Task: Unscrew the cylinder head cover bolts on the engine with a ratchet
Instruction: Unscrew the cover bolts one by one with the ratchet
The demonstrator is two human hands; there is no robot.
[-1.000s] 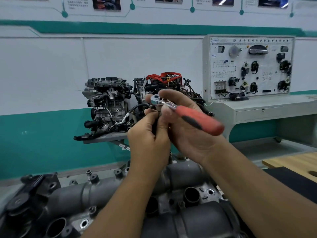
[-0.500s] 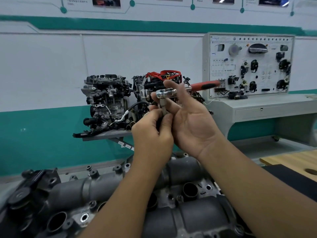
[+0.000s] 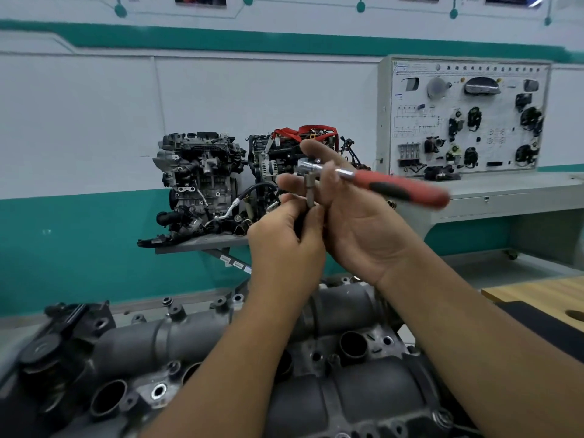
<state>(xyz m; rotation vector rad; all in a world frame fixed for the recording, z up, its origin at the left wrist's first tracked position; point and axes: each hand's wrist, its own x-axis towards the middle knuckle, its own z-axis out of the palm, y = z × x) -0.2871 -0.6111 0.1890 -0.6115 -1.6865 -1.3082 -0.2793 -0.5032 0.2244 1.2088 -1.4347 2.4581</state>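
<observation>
- Ratchet held up at chest height above the cylinder head cover, well clear of it; red and black handle pointing right, blurred at its end.
- Right hand palm up, fingers curled round the ratchet's chrome neck just behind the head.
- Short extension with socket hanging straight down from the ratchet head.
- Left hand pinching the lower end of that extension between fingertips; what sits inside the pinch cannot be told.
- Cover lying across the bottom, grey, with round openings and bolt bosses.
- Two display engines on a shelf behind; training panel at right.
</observation>
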